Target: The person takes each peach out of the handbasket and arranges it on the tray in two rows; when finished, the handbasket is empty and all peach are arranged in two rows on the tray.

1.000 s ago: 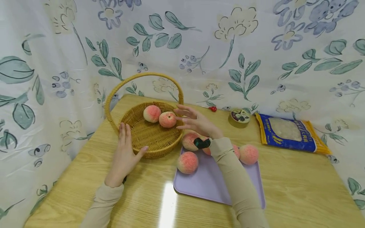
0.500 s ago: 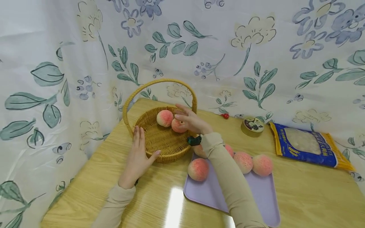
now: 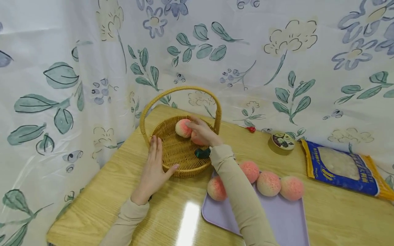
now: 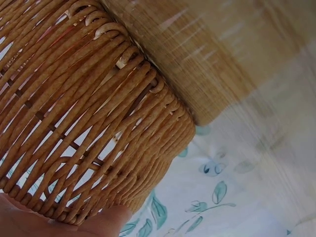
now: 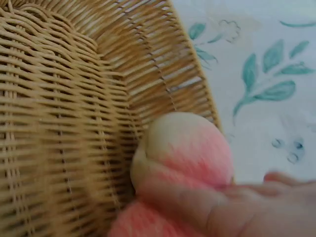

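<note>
A round wicker basket (image 3: 176,152) with a tall arched handle stands at the back left of the table. Inside, by its back right wall, lie two peaches: a pale pink one (image 3: 183,128) and, against it, a redder one (image 3: 198,138), partly covered by my right hand (image 3: 204,131). Straight fingers of that hand touch the paler peach (image 5: 182,148) along its side, as the right wrist view shows. My left hand (image 3: 154,174) rests at the basket's left front rim, fingers extended and thumb spread; its fingertips show under the weave (image 4: 89,123) in the left wrist view.
A lilac tray (image 3: 283,218) with several peaches (image 3: 268,183) lies to the right, partly under my right forearm. Behind it stand a round tin (image 3: 281,142) and a small red item (image 3: 250,129). A blue and yellow packet (image 3: 344,167) lies far right; floral fabric hangs behind.
My right hand has moved left and down from the basket's right rim onto the peaches inside. The left hand stays at the rim. The head view has shifted left.
</note>
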A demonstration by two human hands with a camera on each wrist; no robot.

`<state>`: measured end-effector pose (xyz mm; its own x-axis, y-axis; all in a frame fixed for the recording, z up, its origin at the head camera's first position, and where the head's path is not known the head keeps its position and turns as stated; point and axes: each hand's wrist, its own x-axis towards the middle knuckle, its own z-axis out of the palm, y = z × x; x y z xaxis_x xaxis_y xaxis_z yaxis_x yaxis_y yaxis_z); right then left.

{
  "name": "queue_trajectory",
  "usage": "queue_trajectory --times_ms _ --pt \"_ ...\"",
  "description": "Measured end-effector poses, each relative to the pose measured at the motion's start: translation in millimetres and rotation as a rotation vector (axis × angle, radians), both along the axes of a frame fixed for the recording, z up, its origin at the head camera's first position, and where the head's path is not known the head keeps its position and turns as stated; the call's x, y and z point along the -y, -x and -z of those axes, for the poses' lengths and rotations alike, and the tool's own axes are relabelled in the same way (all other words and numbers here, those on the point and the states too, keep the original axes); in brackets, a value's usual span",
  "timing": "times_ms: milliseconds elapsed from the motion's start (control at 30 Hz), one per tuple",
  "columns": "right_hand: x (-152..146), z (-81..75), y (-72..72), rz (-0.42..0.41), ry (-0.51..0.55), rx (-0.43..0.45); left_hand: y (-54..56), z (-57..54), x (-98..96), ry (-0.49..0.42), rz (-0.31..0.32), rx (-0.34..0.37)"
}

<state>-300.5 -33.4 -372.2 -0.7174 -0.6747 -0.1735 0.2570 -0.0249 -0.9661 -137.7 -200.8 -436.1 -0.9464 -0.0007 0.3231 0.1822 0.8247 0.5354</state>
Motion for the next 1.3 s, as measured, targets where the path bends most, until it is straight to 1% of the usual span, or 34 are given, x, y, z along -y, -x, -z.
queue_trajectory --times_ms 67,100,233,300,367,400,467,567,633,700,900,1000,1100,1267,1300 --pt "8 -0.4 -1.3 0.044 -0.015 0.018 -1.0 -1.2 0.4 0.003 -0.002 -0.005" --pt "13 -0.2 -2.1 0.066 -0.046 0.005 -1.6 -1.8 0.4 0.008 -0.004 -0.006" --pt "28 7.2 -4.2 0.187 -0.243 -0.116 -3.8 -3.0 -2.8 0.02 0.0 -0.003" --pt "35 13.2 -6.0 0.223 -0.321 -0.169 -5.0 -3.0 -5.5 0.023 0.002 0.005" --pt "41 20.2 -8.5 0.214 -0.377 -0.2 -6.3 -3.0 -8.1 0.02 0.003 0.009" --pt "44 23.6 -9.9 0.197 -0.414 -0.229 -6.7 -3.2 -9.3 0.017 0.003 0.01" --pt "50 27.7 -12.9 0.154 -0.482 -0.299 -6.6 -3.3 -11.6 0.012 0.005 0.006" --pt "57 29.1 -18.0 0.091 -0.594 -0.446 -6.0 -2.9 -14.2 -0.006 0.016 -0.012" --pt "61 28.3 -20.1 0.076 -0.613 -0.505 -5.4 -2.3 -15.5 -0.016 0.022 -0.029" --pt "61 28.6 -21.1 0.081 -0.602 -0.504 -4.5 -1.6 -16.4 -0.022 0.027 -0.039" --pt "60 29.5 -20.8 0.155 -0.412 -0.349 -2.7 -0.6 -13.9 -0.031 0.021 -0.025" --pt "58 25.6 -19.5 0.17 -0.31 -0.294 -1.9 -0.3 -10.7 -0.02 0.015 -0.02" --pt "51 18.8 -18.6 0.175 -0.211 -0.208 -0.7 -0.6 -8.1 -0.009 0.016 -0.01" --pt "35 7.8 -15.6 0.179 -0.132 -0.141 0.3 -1.1 -2.2 -0.017 0.01 0.002" --pt "31 6.0 -15.0 0.18 -0.116 -0.139 0.5 -1.1 -0.8 -0.016 0.007 0.003"
